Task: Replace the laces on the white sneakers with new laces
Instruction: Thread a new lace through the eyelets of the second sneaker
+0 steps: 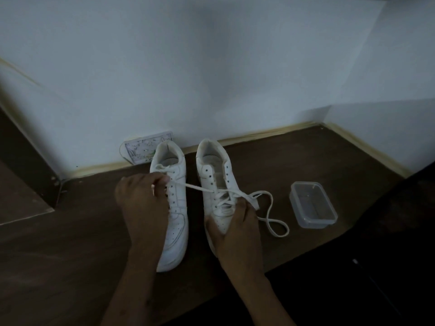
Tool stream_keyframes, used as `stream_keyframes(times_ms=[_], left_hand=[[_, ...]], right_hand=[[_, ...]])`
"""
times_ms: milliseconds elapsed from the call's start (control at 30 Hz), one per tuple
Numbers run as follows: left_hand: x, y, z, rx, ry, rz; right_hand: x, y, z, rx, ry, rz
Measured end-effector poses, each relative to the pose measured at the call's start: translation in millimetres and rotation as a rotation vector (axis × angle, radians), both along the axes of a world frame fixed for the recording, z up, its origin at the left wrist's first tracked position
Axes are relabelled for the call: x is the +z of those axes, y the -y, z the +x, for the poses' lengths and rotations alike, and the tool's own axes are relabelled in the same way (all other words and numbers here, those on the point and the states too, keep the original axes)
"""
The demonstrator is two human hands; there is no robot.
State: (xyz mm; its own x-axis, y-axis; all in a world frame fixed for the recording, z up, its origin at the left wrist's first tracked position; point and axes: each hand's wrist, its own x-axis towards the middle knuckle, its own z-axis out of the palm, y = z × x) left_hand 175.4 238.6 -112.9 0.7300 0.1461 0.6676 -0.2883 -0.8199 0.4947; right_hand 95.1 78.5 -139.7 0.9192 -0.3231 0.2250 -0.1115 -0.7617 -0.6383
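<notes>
Two white sneakers stand side by side on a dark wooden surface, toes toward me. The left sneaker [175, 208] shows bare eyelets along most of its length. The right sneaker [215, 182] has a white lace [270, 215] threaded through its lower eyelets only. My left hand [141, 203] pinches one end of that lace, pulled taut across the left sneaker. My right hand [235, 229] presses on the toe and lower lacing of the right sneaker. The lace's other end lies looped on the surface to the right.
A clear plastic container [313, 204] sits open to the right of the sneakers. A small printed card [146, 148] leans against the white wall behind them. The surface drops off into a dark edge at the lower right.
</notes>
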Motion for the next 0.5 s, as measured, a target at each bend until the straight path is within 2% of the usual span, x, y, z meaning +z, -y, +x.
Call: stream_keyframes(times_ms=[133, 233, 367, 500], left_hand=[[-1, 29, -8, -0.164, 0.021, 0.143], [-9, 50, -13, -0.288, -0.038, 0.150], [-11, 49, -10, -0.288, -0.071, 0.149], [-1, 24, -1, -0.183, -0.063, 0.091]], right_hand=[[-1, -1, 1, -0.008, 0.022, 0.015], [-3, -2, 2, -0.022, 0.041, 0.009], [-4, -1, 2, -0.020, 0.035, -0.008], [-2, 0, 1, 0.005, 0.011, 0.005]])
